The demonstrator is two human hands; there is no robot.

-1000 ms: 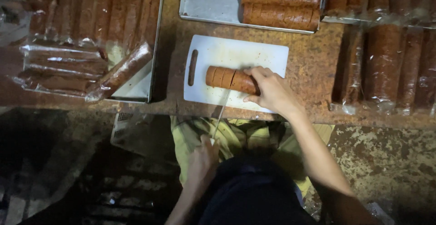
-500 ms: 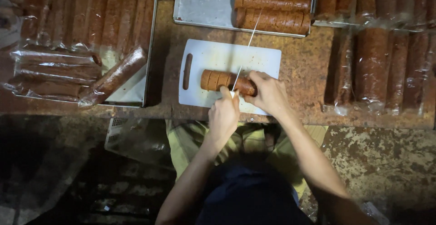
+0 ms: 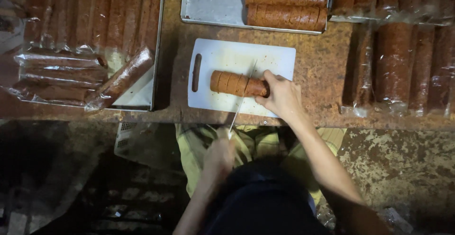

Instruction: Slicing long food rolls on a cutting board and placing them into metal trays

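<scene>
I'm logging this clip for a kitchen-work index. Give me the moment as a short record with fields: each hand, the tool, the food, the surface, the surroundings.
left hand: grips the knife handle near the table's edge
right hand: steadies the right end of the roll
knife: thin blade lying across the roll
roll: brown log, cut lines showing, lying lengthwise
cutting board: white, with a handle slot at its left
metal tray: behind the board, holds two more sliced rolls
wrapped rolls: in clear plastic, to the left
</scene>
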